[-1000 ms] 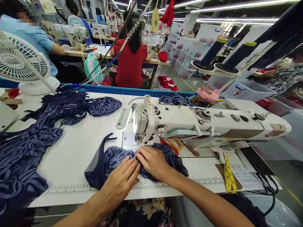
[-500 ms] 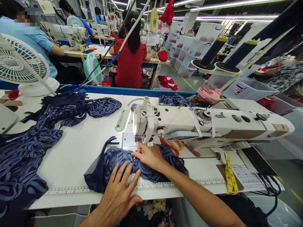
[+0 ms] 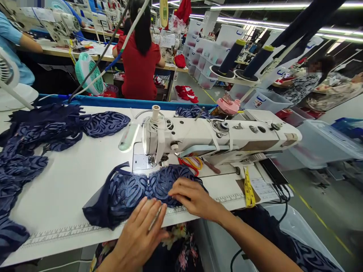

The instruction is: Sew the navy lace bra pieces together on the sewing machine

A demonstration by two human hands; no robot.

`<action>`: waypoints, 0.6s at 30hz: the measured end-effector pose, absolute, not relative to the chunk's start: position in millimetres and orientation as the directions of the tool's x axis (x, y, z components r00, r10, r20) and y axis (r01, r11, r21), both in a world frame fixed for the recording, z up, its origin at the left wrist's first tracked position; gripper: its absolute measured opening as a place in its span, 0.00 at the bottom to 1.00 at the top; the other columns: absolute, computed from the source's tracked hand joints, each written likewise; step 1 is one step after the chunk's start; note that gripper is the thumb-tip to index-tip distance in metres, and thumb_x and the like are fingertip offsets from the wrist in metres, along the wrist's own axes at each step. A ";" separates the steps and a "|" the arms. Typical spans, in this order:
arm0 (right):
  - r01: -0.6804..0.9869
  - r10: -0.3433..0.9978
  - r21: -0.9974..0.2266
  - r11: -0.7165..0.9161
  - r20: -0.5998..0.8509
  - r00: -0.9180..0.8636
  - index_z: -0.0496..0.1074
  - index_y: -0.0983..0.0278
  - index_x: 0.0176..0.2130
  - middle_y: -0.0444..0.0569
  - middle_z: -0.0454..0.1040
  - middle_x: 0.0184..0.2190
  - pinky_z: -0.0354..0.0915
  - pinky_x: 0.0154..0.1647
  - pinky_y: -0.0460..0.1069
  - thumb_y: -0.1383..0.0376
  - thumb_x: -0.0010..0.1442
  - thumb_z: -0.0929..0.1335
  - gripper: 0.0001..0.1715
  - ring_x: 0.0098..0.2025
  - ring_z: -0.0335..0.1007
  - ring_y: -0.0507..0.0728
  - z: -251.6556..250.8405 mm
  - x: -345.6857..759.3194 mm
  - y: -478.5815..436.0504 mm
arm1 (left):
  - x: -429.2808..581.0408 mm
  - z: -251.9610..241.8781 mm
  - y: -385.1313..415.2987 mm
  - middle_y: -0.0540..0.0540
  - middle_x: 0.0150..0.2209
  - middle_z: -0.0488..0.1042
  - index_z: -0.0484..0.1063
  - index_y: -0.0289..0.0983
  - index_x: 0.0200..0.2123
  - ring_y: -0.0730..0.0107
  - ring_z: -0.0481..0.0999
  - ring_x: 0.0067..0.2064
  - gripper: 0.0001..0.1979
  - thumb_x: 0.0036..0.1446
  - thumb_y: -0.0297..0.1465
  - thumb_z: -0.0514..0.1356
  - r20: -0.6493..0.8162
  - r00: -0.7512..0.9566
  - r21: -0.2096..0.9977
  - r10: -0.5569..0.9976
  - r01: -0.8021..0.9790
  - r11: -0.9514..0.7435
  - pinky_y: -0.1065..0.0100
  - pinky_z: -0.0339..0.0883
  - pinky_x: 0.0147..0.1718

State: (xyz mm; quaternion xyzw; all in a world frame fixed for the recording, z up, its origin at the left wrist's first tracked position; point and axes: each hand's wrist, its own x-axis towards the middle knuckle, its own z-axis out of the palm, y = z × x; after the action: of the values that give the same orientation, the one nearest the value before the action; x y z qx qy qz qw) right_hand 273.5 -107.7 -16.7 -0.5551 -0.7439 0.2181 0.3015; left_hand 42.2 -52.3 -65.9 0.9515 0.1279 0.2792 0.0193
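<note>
A navy lace bra (image 3: pixel 124 190) lies on the white table in front of the sewing machine (image 3: pixel 193 134), with its two cups side by side. My left hand (image 3: pixel 143 224) rests at the bra's lower edge, fingers stretched out and flat. On the right cup, my right hand (image 3: pixel 193 194) has its fingers curled, thumb and fingertips closed at the fabric. The machine's needle area and metal plate (image 3: pixel 141 161) sit just behind the bra, which is clear of the presser foot.
Linked navy lace pieces (image 3: pixel 21 166) spread along the table's left side. Red-handled scissors (image 3: pixel 188 166) lie under the machine arm, and a yellow tape measure (image 3: pixel 248 189) hangs at right. A printed ruler (image 3: pixel 65 230) runs along the front edge. Coworkers sit beyond.
My right hand has drawn back from beside the needle to the right cup, uncovering the bra's middle. My left hand's fingers have come closer together and lower. The view has turned right.
</note>
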 end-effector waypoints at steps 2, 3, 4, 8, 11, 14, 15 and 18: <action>0.701 0.951 -0.644 0.307 0.182 -0.250 0.73 0.63 0.45 0.49 0.72 0.38 0.66 0.43 0.47 0.70 0.68 0.62 0.11 0.41 0.68 0.53 -25.3 275.2 -117.7 | 51.5 -69.6 -61.4 0.42 0.50 0.76 0.69 0.32 0.56 0.61 0.73 0.54 0.22 0.67 0.41 0.54 0.553 0.797 0.115 0.240 0.213 -0.970 0.59 0.55 0.63; 0.712 0.951 -0.631 0.308 0.172 -0.259 0.73 0.63 0.46 0.49 0.72 0.38 0.66 0.43 0.47 0.71 0.68 0.62 0.12 0.41 0.68 0.53 -30.0 275.5 -119.9 | 55.3 -72.6 -65.2 0.41 0.49 0.77 0.70 0.31 0.55 0.61 0.73 0.54 0.22 0.67 0.41 0.53 0.555 0.795 0.112 0.245 0.221 -0.969 0.58 0.56 0.63; 0.728 0.953 -0.617 0.300 0.166 -0.252 0.73 0.63 0.47 0.49 0.72 0.38 0.66 0.43 0.47 0.73 0.67 0.61 0.14 0.41 0.68 0.53 -34.5 275.6 -120.7 | 58.3 -76.0 -68.3 0.41 0.48 0.78 0.70 0.31 0.55 0.60 0.74 0.53 0.22 0.67 0.41 0.53 0.554 0.793 0.108 0.253 0.233 -0.966 0.56 0.55 0.64; 0.778 0.977 -0.591 0.212 0.150 -0.152 0.74 0.62 0.47 0.49 0.71 0.38 0.66 0.44 0.47 0.76 0.65 0.60 0.19 0.43 0.68 0.53 -41.9 274.8 -116.1 | 60.6 -89.3 -75.3 0.42 0.49 0.78 0.70 0.33 0.56 0.59 0.74 0.53 0.20 0.66 0.38 0.56 0.545 0.778 0.145 0.313 0.280 -0.949 0.51 0.45 0.68; 0.808 0.992 -0.577 0.123 0.070 -0.101 0.74 0.61 0.45 0.47 0.71 0.38 0.66 0.45 0.47 0.69 0.67 0.63 0.12 0.43 0.68 0.53 -37.4 271.8 -112.2 | 57.8 -95.8 -78.0 0.42 0.50 0.77 0.69 0.35 0.57 0.58 0.73 0.55 0.21 0.64 0.38 0.58 0.537 0.766 0.182 0.353 0.304 -0.935 0.50 0.45 0.68; 0.848 0.998 -0.528 0.052 -0.001 -0.062 0.71 0.60 0.43 0.45 0.71 0.38 0.65 0.45 0.48 0.60 0.65 0.68 0.08 0.44 0.67 0.55 -32.9 267.6 -108.5 | 56.2 -99.4 -78.9 0.42 0.49 0.78 0.69 0.36 0.57 0.59 0.74 0.55 0.21 0.64 0.36 0.59 0.551 0.755 0.180 0.355 0.308 -0.934 0.50 0.46 0.68; 0.857 0.999 -0.514 0.033 -0.020 -0.051 0.70 0.60 0.43 0.45 0.71 0.39 0.64 0.44 0.48 0.58 0.65 0.69 0.09 0.44 0.67 0.55 -32.2 266.5 -106.9 | 56.1 -100.1 -78.9 0.42 0.49 0.78 0.69 0.36 0.57 0.60 0.74 0.55 0.20 0.64 0.35 0.59 0.558 0.753 0.176 0.348 0.303 -0.937 0.50 0.46 0.68; 0.863 0.997 -0.504 -0.011 -0.071 -0.028 0.69 0.59 0.41 0.43 0.71 0.38 0.63 0.41 0.47 0.60 0.65 0.69 0.06 0.43 0.67 0.54 -31.6 265.7 -101.3 | 57.5 -100.9 -78.2 0.43 0.49 0.78 0.69 0.36 0.57 0.60 0.74 0.55 0.20 0.64 0.34 0.59 0.559 0.752 0.182 0.350 0.300 -0.936 0.50 0.45 0.68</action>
State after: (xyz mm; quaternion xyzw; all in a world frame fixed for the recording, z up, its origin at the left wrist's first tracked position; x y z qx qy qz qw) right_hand 265.7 -101.3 -31.6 -0.6789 -0.6851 0.2117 0.1578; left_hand 57.5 -78.2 -100.9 0.9352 0.1737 0.3061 0.0402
